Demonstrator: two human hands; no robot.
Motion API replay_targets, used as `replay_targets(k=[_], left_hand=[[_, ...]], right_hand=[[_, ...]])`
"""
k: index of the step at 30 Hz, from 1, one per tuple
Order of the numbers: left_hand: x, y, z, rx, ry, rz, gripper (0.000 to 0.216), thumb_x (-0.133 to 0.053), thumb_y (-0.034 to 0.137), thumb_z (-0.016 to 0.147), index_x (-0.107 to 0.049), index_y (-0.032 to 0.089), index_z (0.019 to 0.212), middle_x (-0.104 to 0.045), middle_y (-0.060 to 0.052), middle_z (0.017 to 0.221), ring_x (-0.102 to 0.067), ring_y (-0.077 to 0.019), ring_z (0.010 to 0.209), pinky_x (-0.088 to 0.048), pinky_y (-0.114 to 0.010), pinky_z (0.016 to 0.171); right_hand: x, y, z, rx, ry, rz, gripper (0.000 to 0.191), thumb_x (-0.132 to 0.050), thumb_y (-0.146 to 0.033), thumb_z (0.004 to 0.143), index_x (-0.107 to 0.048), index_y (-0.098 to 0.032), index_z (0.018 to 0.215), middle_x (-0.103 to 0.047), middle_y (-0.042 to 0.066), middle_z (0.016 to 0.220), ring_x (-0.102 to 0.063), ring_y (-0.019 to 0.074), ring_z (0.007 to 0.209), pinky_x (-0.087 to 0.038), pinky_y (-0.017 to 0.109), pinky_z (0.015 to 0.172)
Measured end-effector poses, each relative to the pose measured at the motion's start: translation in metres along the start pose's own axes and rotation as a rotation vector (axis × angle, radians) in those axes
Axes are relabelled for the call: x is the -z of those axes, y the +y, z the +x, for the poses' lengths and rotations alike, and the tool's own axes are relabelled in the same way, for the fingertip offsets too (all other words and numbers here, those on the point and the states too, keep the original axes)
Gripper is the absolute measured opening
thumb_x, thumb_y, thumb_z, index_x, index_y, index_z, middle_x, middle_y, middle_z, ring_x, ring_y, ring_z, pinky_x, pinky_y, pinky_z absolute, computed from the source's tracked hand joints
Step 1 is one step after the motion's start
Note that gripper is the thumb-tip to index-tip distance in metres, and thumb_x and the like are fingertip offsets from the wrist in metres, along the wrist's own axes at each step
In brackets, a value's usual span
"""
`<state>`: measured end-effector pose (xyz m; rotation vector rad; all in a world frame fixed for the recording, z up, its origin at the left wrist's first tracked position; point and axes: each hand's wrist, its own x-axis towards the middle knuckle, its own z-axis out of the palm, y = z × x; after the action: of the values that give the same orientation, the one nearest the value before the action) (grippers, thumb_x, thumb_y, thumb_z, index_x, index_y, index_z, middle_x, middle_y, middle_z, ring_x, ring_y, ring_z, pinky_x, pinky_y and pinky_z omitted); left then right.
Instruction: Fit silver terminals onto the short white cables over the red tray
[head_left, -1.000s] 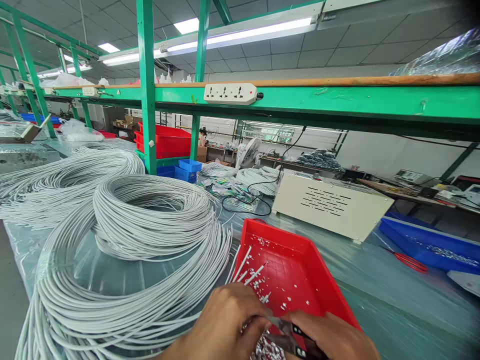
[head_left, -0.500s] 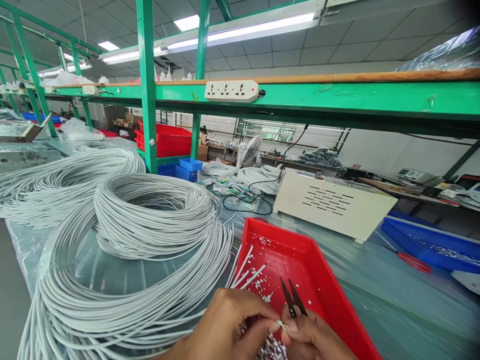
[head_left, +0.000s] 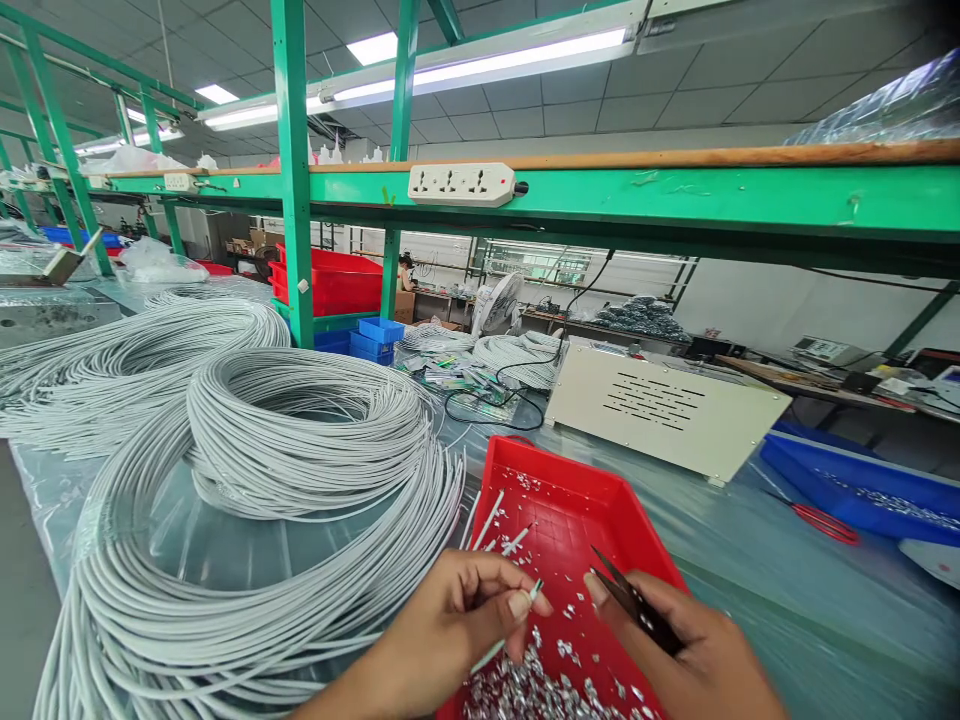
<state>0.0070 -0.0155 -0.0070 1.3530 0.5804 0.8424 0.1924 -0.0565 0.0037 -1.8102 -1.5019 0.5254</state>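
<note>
The biggest thing here is the long table (head_left: 787, 610) with a shiny plastic cover; on it lie big coils of white wire (head_left: 300, 440), looped round and round; a cream metal box (head_left: 664, 408) sits behind; a blue tray (head_left: 862, 490) is off to the side with red scissors (head_left: 821, 522) just beside it.

Nearer is the red tray (head_left: 577, 520); its floor has lots of tiny silver bits (head_left: 540, 690), most of them heaped at the near end.

The left hand (head_left: 457, 625) is curled; its thumb and finger pinch the end of one thin white wire (head_left: 517, 615), holding it over the red tray. The right hand (head_left: 690, 655) is closed round small black snips (head_left: 626, 595); their points stick out over the tray.

A moment ago both hands were pressed together at the wire's tip; now they have come apart, and the snips have swung away from the wire; so the cut on this end looks finished, I think, and the wire's tip shows bare.
</note>
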Motion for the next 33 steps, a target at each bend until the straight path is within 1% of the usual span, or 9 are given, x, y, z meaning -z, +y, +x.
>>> replay_targets(k=[2,4,8,11,15,18,23,29,33], left_hand=[[0.001,-0.001,0.000,0.002,0.006,0.010,0.034,-0.058,0.044,0.078,-0.069,0.012,0.084,-0.053,0.001,0.053,-0.039,-0.0072,0.048,-0.027,-0.024,0.054],[0.001,-0.002,0.000,0.033,0.038,0.032,0.038,-0.059,0.047,0.075,-0.068,0.011,0.084,-0.056,-0.001,0.055,-0.036,-0.0069,0.047,-0.026,-0.024,0.051],[0.004,-0.006,-0.001,-0.001,0.217,0.255,0.039,-0.061,0.043,0.074,-0.065,0.015,0.101,-0.063,-0.008,0.087,-0.043,-0.0106,0.060,-0.034,-0.025,0.057],[0.014,-0.008,-0.001,-0.095,0.296,0.471,0.035,-0.058,0.036,0.078,-0.059,0.024,0.111,-0.059,-0.006,0.110,-0.051,-0.0154,0.079,-0.039,-0.030,0.073],[0.032,-0.001,-0.003,-0.079,0.246,0.682,0.037,-0.058,0.041,0.078,-0.057,0.026,0.112,-0.060,-0.004,0.112,-0.053,-0.0197,0.093,-0.039,-0.034,0.085],[0.041,0.008,-0.006,0.037,0.187,0.791,0.056,-0.064,0.051,0.068,-0.054,0.025,0.117,-0.058,-0.006,0.118,-0.050,-0.0246,0.105,-0.037,-0.037,0.090],[0.039,0.019,-0.013,0.163,0.102,0.902,0.065,-0.073,0.054,0.054,-0.058,0.025,0.111,-0.063,-0.005,0.095,-0.054,-0.0264,0.087,-0.037,-0.036,0.074],[0.036,0.016,-0.013,0.172,0.026,0.970,0.059,-0.078,0.044,0.051,-0.059,0.024,0.103,-0.062,-0.002,0.091,-0.054,-0.0241,0.085,-0.034,-0.031,0.068],[0.032,0.015,-0.013,0.137,0.024,0.975,0.057,-0.078,0.040,0.053,-0.056,0.024,0.103,-0.062,-0.002,0.094,-0.054,-0.0242,0.084,-0.035,-0.031,0.068]], right_hand=[[0.005,0.009,0.006,-0.015,0.051,-0.242,0.036,-0.045,-0.055,0.069,-0.064,-0.026,0.077,-0.057,-0.004,0.056,-0.047,0.0165,0.052,-0.037,0.027,0.052],[0.009,0.013,0.010,-0.054,0.058,-0.360,0.039,-0.045,-0.053,0.067,-0.065,-0.032,0.093,-0.066,-0.005,0.063,-0.055,0.0189,0.054,-0.039,0.029,0.054],[0.009,0.008,0.008,0.004,0.042,-0.390,0.033,-0.039,-0.051,0.070,-0.059,-0.027,0.059,-0.060,-0.004,0.051,-0.052,0.0189,0.053,-0.032,0.027,0.049],[0.007,0.009,0.006,0.023,0.022,-0.347,0.033,-0.038,-0.050,0.071,-0.057,-0.026,0.060,-0.056,-0.004,0.052,-0.047,0.0171,0.052,-0.031,0.026,0.049],[0.007,0.016,0.008,0.035,-0.034,-0.333,0.034,-0.039,-0.052,0.073,-0.059,-0.026,0.063,-0.055,-0.004,0.053,-0.045,0.0162,0.052,-0.033,0.025,0.049],[0.007,0.017,0.008,0.058,-0.024,-0.330,0.034,-0.041,-0.051,0.073,-0.058,-0.024,0.062,-0.055,-0.002,0.054,-0.044,0.0167,0.052,-0.032,0.025,0.048],[0.012,0.017,0.009,0.060,-0.004,-0.242,0.033,-0.046,-0.051,0.073,-0.057,-0.023,0.059,-0.051,-0.001,0.052,-0.044,0.0166,0.051,-0.033,0.025,0.048],[0.013,0.022,0.013,0.092,0.104,-0.047,0.030,-0.054,-0.048,0.069,-0.057,-0.021,0.056,-0.052,-0.002,0.053,-0.047,0.0168,0.054,-0.037,0.025,0.051],[0.015,0.029,0.013,0.079,0.072,-0.078,0.033,-0.051,-0.048,0.072,-0.058,-0.019,0.057,-0.052,-0.001,0.053,-0.047,0.0176,0.056,-0.037,0.025,0.050]])
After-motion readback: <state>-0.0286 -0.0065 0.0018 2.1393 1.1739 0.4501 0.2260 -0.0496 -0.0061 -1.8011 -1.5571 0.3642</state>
